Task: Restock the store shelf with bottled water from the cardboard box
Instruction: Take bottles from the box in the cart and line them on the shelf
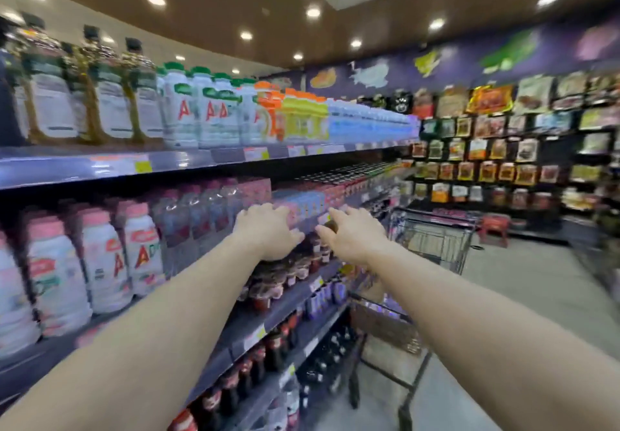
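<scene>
The picture is blurred by motion. Both my arms reach out to the middle shelf [295, 293]. My left hand [268, 231] lies palm down over a row of small dark-capped bottles [285, 271]; whether it grips one is hidden. My right hand [354, 234] is beside it, fingers closed around a dark round cap [331, 226] of a small bottle. Clear water bottles with pink labels [201, 219] stand on the same shelf just left of my hands. A brown cardboard box [379, 325] sits in the shopping cart [436, 239] under my right forearm.
White drink bottles with pink caps [100, 256] fill the shelf's left end. The upper shelf [167, 162] holds white, orange and yellow bottles. Dark soda bottles [248, 373] stand lower down. Snack racks [503, 162] line the far wall. The aisle floor [536, 296] lies to the right.
</scene>
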Available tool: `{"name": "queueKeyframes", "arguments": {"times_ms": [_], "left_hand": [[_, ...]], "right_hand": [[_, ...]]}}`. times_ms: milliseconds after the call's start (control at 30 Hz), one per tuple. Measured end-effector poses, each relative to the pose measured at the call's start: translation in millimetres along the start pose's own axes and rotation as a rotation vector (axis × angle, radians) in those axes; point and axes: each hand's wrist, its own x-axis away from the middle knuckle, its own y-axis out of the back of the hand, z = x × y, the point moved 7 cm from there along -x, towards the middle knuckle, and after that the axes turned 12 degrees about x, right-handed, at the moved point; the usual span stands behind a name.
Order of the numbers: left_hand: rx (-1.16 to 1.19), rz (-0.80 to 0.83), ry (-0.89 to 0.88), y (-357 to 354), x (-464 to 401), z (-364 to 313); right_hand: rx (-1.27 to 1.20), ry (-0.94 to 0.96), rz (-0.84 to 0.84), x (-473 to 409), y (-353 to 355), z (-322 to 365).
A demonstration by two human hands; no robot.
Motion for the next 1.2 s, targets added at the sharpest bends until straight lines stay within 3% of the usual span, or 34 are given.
{"name": "queueKeyframes", "arguments": {"times_ms": [467, 700, 1000, 1200], "left_hand": [[0.109, 0.052, -0.295, -195, -292, -165], [0.171, 0.089, -0.328, -303, -394, -226], [0.123, 0.219, -0.127, -442, -514, -254], [0.144, 0.248, 0.056, -499, -550, -239]], "right_hand": [[0.066, -0.345, 0.017, -163, -144, -254], [0.022, -0.424, 0.084, -235, -233, -359], [-0.073, -0.232, 0.238, -355, -374, -468], [-0.071, -0.013, 0.330, -430, -444, -485]]}}
